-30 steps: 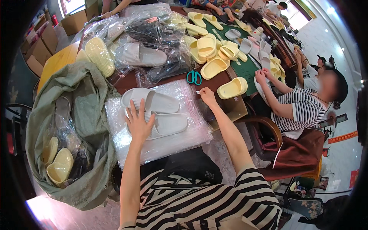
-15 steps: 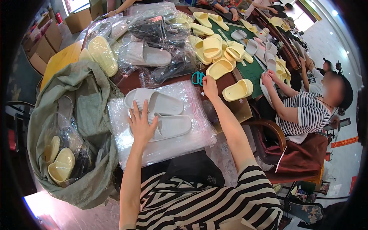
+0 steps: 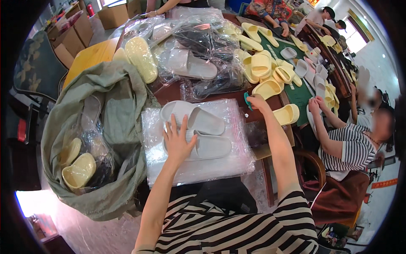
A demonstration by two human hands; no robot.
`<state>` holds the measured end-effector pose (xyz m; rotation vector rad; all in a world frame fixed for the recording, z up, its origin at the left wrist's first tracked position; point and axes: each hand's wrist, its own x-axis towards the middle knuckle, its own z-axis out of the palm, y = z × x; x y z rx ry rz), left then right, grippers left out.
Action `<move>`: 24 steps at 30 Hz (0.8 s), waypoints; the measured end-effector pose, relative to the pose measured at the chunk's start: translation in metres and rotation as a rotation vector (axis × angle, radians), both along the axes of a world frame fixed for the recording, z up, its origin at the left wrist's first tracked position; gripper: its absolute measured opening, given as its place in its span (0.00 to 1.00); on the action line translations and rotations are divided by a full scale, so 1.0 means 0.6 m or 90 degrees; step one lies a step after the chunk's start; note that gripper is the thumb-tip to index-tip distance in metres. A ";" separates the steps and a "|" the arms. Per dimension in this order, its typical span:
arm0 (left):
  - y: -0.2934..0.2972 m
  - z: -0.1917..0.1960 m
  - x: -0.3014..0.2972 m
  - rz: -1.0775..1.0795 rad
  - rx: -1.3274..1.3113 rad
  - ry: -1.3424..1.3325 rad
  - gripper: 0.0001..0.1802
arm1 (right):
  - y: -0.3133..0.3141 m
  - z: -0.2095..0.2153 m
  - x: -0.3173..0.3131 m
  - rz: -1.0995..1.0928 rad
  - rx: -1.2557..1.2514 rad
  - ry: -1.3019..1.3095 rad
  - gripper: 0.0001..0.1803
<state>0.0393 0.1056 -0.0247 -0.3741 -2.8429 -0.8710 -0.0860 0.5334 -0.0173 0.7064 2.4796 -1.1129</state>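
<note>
A pair of light grey slide slippers [image 3: 210, 121] lies side by side on a stack of clear plastic bags [image 3: 169, 171] in front of me. My left hand [image 3: 178, 142] rests across their straps with its fingers spread. Beyond the stack, at its far right corner, my right hand [image 3: 259, 103] is closed on the teal handles of what look like scissors [image 3: 247, 101]; the handles stand edge-on and the blades are hidden. A pale yellow slipper [image 3: 286, 114] lies just right of that hand, and another yellow slipper [image 3: 268, 89] lies beyond it.
An open green sack [image 3: 55, 139] with bagged slippers stands at my left. Bagged slippers [image 3: 192, 65] heap up at the table's far side. More yellow slippers [image 3: 261, 63] pile on a green mat [image 3: 300, 98]. To my right a co-worker [image 3: 353, 139] sits in a wooden-armed chair [image 3: 315, 163].
My right hand has closed on the teal handles and turned them from lying flat to edge-on. My left hand stays on the slippers. The whole view has shifted, so things appear further right.
</note>
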 end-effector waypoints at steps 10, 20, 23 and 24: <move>-0.024 -0.011 0.002 0.027 0.000 0.006 0.46 | -0.253 0.124 0.198 0.522 0.302 0.421 0.31; -0.019 -0.017 0.006 0.027 0.013 0.009 0.46 | -0.345 0.093 0.229 0.477 0.246 0.414 0.30; -0.015 -0.011 0.004 0.024 0.014 0.005 0.46 | -0.338 0.075 0.233 0.423 0.181 0.361 0.28; -0.013 -0.011 0.004 0.024 0.015 -0.003 0.46 | -0.332 0.069 0.232 0.422 0.183 0.359 0.28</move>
